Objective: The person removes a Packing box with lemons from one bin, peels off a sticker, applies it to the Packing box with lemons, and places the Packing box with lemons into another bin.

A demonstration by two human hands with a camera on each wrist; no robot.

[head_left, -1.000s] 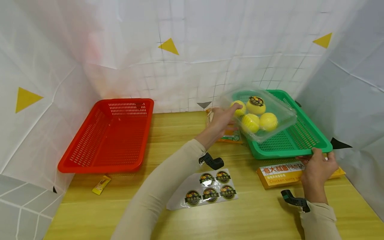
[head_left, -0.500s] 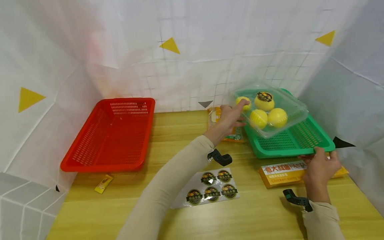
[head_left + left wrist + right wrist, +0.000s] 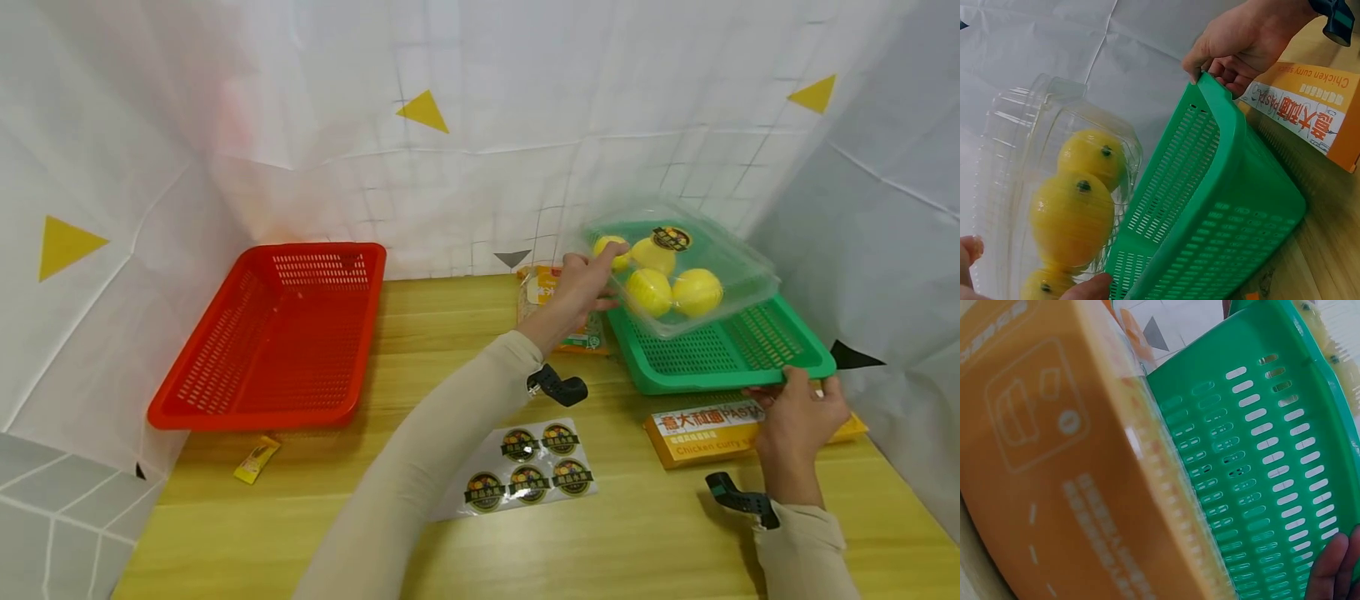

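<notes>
A clear plastic box (image 3: 738, 271) with several round yellow fruits (image 3: 649, 292) and a dark round sticker (image 3: 671, 238) on top is tilted over the green basket (image 3: 783, 333). My left hand (image 3: 576, 292) grips the box by its left side, thumb on top. In the left wrist view the box's fruits (image 3: 1072, 219) show small dark stem ends, beside the basket's wall (image 3: 1204, 206). My right hand (image 3: 802, 421) holds the basket's rim at its front right corner, thumb over the edge; the left wrist view also shows that hand (image 3: 1247, 44) there.
A yellow pasta box (image 3: 705, 435) lies in front of the green basket. An orange food packet (image 3: 538, 287) is behind my left wrist. A sticker sheet (image 3: 528, 471) lies mid-table. Left are a red basket (image 3: 300, 350) and a small yellow sachet (image 3: 257, 459).
My left hand has carried the plastic box right and slightly back over the green basket, and its tilt has changed. My right hand keeps its hold on the basket's rim.
</notes>
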